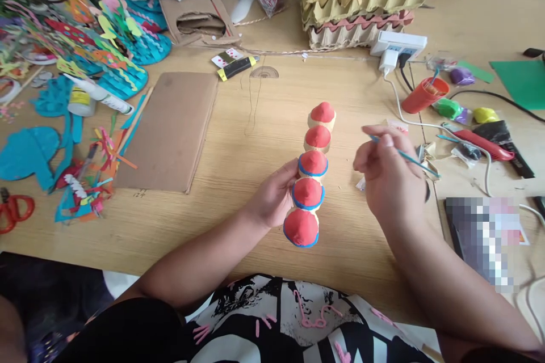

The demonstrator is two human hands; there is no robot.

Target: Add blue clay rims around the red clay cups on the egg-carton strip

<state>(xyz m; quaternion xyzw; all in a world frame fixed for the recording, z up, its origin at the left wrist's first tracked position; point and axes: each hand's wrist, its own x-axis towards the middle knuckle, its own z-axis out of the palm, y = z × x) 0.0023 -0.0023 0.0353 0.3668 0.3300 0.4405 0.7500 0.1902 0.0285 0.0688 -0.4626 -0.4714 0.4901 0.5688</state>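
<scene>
My left hand (276, 195) is closed on a strip of egg-carton cups (305, 194) from its left side. Red mounds top all the cups in the row, and the three nearest me have blue rims. The two far cups show pale sides with no blue. To the right of the strip, my right hand (389, 173) pinches a thin blue stick (411, 157), apart from the cups.
Stacked egg trays (361, 5) stand at the back, beside a white power strip (400, 42). A brown cardboard sheet (166, 130) and colourful craft scraps (91, 181) lie left. On the right are an orange cup (426, 95) and a red cutter (485, 144).
</scene>
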